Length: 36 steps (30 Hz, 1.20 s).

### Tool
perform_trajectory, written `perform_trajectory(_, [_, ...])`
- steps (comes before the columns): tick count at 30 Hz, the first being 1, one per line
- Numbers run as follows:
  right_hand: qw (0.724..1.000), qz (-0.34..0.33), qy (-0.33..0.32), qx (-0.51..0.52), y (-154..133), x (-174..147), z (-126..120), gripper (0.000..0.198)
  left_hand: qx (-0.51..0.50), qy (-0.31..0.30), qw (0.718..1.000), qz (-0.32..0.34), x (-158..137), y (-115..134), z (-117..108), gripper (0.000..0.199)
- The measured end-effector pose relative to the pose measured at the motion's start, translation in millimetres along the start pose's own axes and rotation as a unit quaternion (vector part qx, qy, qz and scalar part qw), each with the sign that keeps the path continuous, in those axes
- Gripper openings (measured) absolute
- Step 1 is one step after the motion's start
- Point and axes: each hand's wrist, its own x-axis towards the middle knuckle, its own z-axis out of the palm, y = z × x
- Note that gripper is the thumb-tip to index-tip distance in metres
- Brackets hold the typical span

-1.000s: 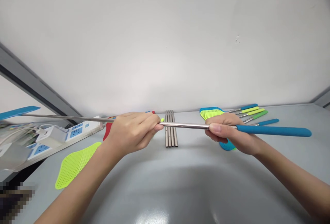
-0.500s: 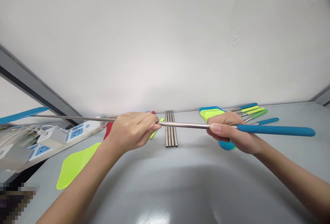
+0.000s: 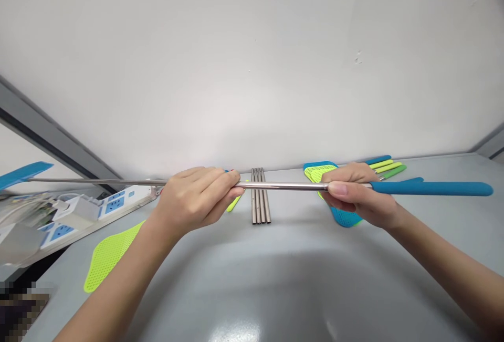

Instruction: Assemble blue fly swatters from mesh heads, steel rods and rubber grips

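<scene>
A blue fly swatter with a telescopic metal rod (image 3: 283, 186) stretches nearly level across the view above the table. My left hand (image 3: 200, 197) is closed around the thinner part of the rod, left of centre. My right hand (image 3: 358, 195) grips the thicker rod beside the blue handle, its thumb along the front. The handle sticks out to the right; the flat blue head is at the far left edge, partly out of view. Behind the rod, several metal tubes (image 3: 261, 210) lie side by side on the table.
On the left lie a yellow-green swatter head (image 3: 110, 255) and a white power strip (image 3: 129, 195) with plugs and cables. Behind my right hand are blue and yellow-green swatter heads (image 3: 321, 172) and several coloured handles (image 3: 386, 164). A white wall (image 3: 252, 69) rises behind the table (image 3: 275, 289).
The swatter has lengthened a little: its handle and my right hand have moved right, its blue head farther left. My left hand has shifted slightly left. Both hands keep their hold.
</scene>
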Motion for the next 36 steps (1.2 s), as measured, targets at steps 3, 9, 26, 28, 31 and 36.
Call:
perform_trajectory(3, [0.999, -0.001, 0.028, 0.043, 6, 0, -5, 0.038, -0.023, -0.028, 0.999, -0.032, -2, -1, 0, 0.015])
perform_trajectory(9, [0.986, -0.04, 0.107, 0.122, 14, 3, -18, 0.031, -0.076, -0.107, 0.982, -0.137, -7, -7, 6, 0.022])
perform_trajectory(26, [0.989, -0.016, 0.063, 0.13, 44, 7, 8, 0.043, -0.036, -0.051, 0.984, -0.168, -5, 7, 20, 0.025])
perform_trajectory(28, [0.993, 0.027, 0.054, 0.098, 46, 6, 14, 0.045, -0.037, -0.047, 0.985, -0.162, -5, 6, 20, 0.025])
perform_trajectory(31, [0.993, 0.056, 0.063, 0.084, 44, 5, 21, 0.044, -0.041, -0.053, 0.985, -0.161, -4, 6, 19, 0.025])
perform_trajectory(36, [0.99, 0.034, 0.096, 0.1, 38, 6, 20, 0.038, -0.052, -0.087, 0.981, -0.165, -2, 7, 17, 0.029])
